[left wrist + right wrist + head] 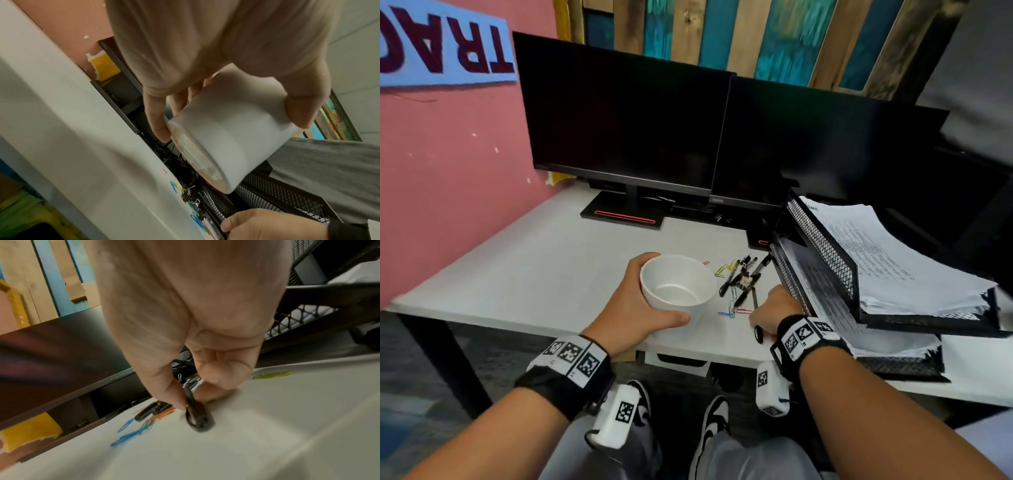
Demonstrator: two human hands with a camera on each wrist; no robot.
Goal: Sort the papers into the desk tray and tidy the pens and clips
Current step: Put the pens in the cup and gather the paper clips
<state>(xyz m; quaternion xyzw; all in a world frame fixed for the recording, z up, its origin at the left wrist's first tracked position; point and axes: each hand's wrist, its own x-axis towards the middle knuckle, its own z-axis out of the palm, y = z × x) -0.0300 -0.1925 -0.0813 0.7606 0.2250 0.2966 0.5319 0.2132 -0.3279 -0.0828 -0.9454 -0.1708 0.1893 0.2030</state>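
Pink wall (448, 164), white desk (534, 274)

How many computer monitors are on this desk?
2. The left black flat-screen monitor stands at the desk's back beside the pink wall. The right black flat-screen monitor sits touching it, behind the black mesh paper tray. Both screens are dark.

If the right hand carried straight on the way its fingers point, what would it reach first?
Probably the loose pile of pens just beyond the right hand, which already pinches a black pen; depth is uncertain.
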